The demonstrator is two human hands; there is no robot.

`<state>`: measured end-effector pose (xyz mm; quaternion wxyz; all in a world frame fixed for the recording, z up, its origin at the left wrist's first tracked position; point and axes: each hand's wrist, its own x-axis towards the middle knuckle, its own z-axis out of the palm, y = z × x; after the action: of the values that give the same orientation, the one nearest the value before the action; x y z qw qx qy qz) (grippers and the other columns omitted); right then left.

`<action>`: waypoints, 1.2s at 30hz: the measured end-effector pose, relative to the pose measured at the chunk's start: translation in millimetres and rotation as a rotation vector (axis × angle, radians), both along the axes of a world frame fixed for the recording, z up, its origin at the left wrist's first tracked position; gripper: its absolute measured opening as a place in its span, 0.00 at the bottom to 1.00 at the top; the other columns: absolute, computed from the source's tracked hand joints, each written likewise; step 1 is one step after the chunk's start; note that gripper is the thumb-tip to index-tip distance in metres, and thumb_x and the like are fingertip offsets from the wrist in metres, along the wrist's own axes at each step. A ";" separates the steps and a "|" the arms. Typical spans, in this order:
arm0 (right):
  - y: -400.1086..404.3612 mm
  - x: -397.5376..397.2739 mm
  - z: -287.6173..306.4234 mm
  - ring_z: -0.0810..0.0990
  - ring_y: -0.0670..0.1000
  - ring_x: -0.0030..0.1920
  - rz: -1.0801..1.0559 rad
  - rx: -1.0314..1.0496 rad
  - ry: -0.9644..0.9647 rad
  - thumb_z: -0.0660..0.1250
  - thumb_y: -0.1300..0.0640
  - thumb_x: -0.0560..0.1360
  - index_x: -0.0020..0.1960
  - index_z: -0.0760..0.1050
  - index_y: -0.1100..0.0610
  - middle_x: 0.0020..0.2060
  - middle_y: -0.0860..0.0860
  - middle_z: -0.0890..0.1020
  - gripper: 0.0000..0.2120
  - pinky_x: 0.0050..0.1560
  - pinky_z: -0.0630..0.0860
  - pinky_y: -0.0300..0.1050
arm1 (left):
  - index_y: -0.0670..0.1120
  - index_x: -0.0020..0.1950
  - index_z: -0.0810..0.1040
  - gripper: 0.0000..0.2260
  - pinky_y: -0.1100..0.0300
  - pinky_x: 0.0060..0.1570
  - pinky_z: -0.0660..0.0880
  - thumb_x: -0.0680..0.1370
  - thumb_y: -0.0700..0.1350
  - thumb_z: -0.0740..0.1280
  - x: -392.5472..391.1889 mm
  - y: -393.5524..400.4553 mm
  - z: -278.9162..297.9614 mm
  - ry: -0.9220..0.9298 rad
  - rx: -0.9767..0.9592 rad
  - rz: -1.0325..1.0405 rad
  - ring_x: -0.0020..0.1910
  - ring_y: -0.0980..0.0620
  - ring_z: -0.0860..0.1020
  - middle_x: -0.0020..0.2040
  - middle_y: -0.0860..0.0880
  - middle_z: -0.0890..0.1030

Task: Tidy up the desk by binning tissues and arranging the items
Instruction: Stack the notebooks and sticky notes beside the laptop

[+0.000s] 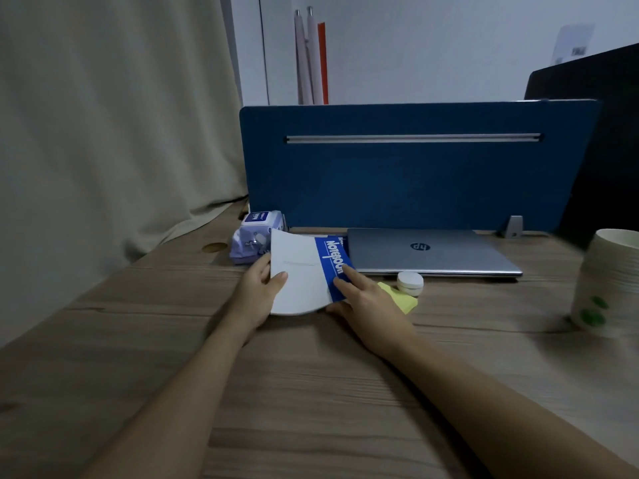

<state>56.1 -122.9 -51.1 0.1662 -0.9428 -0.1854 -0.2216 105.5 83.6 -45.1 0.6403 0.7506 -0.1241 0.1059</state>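
Observation:
A blue-and-white notebook (304, 271) lies on the wooden desk (311, 392), its white cover curling up at the left. My left hand (257, 288) grips its left edge, thumb on top of the cover. My right hand (363, 299) rests on the blue strip with the forefinger stretched along it and the thumb at the lower edge. A yellow pad (403, 299) peeks out just right of that hand. A small white round jar (410, 282) stands beside the pad. A purple wet-wipes pack (254, 240) sits behind the notebook.
A shut silver laptop (432, 252) lies against the blue divider panel (415, 167). A stack of paper cups (608, 281) stands at the right edge. A beige curtain (103, 133) hangs on the left, its hem on the desk. A dark monitor (601, 133) is at the far right.

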 end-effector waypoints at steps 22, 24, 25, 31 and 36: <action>25.5 75.9 -0.5 0.68 0.56 0.57 -0.303 -0.335 0.042 0.59 0.50 0.79 0.56 0.75 0.54 0.54 0.53 0.80 0.11 0.50 0.61 0.56 | 0.53 0.71 0.72 0.22 0.47 0.66 0.70 0.77 0.56 0.67 78.7 7.4 -22.0 0.023 0.796 0.225 0.65 0.44 0.74 0.70 0.43 0.73; 25.5 77.0 -1.0 0.68 0.56 0.59 -0.299 -0.336 0.057 0.58 0.50 0.79 0.58 0.74 0.55 0.56 0.54 0.79 0.12 0.51 0.62 0.57 | 0.55 0.70 0.73 0.21 0.49 0.64 0.71 0.77 0.56 0.66 80.2 7.9 -22.6 0.020 0.809 0.244 0.63 0.44 0.74 0.68 0.43 0.74; 25.4 77.0 -0.9 0.68 0.56 0.59 -0.296 -0.335 0.061 0.58 0.50 0.79 0.59 0.73 0.55 0.57 0.54 0.79 0.13 0.51 0.62 0.57 | 0.56 0.70 0.73 0.21 0.50 0.63 0.71 0.77 0.56 0.66 80.4 7.8 -22.9 0.016 0.813 0.254 0.63 0.44 0.74 0.68 0.43 0.74; 26.0 67.6 2.6 0.69 0.58 0.60 -0.289 -0.355 0.000 0.59 0.51 0.79 0.60 0.72 0.56 0.58 0.55 0.79 0.13 0.55 0.63 0.58 | 0.54 0.69 0.74 0.18 0.48 0.61 0.72 0.79 0.54 0.65 73.0 2.2 -19.1 -0.026 0.849 0.297 0.65 0.43 0.70 0.65 0.44 0.78; 17.6 46.0 5.5 0.70 0.58 0.60 -0.227 -0.337 -0.059 0.61 0.49 0.78 0.58 0.73 0.54 0.57 0.55 0.79 0.13 0.59 0.61 0.63 | 0.52 0.68 0.75 0.17 0.45 0.60 0.73 0.80 0.52 0.65 64.6 -2.8 -11.2 -0.010 0.850 0.315 0.63 0.43 0.73 0.65 0.45 0.78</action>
<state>102.1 -105.3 -45.6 -0.0255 -0.9652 -0.1172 -0.2323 170.1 80.7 -56.2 0.2508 0.9561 -0.0440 0.1454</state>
